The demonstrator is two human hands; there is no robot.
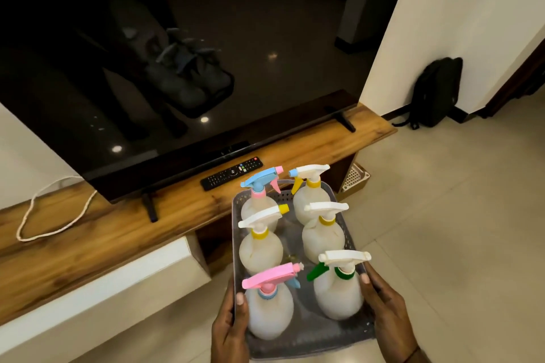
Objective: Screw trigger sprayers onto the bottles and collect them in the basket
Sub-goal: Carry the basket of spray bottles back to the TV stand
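Observation:
A grey plastic basket (312, 336) is held in the air in front of a wooden TV shelf. My left hand (230, 330) grips its left rim and my right hand (386, 312) grips its right rim. Several white bottles stand upright in it, in two rows, each with a trigger sprayer on top. The nearest left bottle (269, 315) has a pink sprayer (269, 275). The nearest right bottle (337, 295) has a white sprayer with a green collar (343, 258). A blue and pink sprayer (261, 178) tops the far left bottle.
A large dark TV (177, 53) stands on the wooden shelf (118, 230), with a black remote (231, 173) and a white cable (53, 212) on it. A black backpack (436, 94) leans on the wall at right. Below is tiled floor (457, 215).

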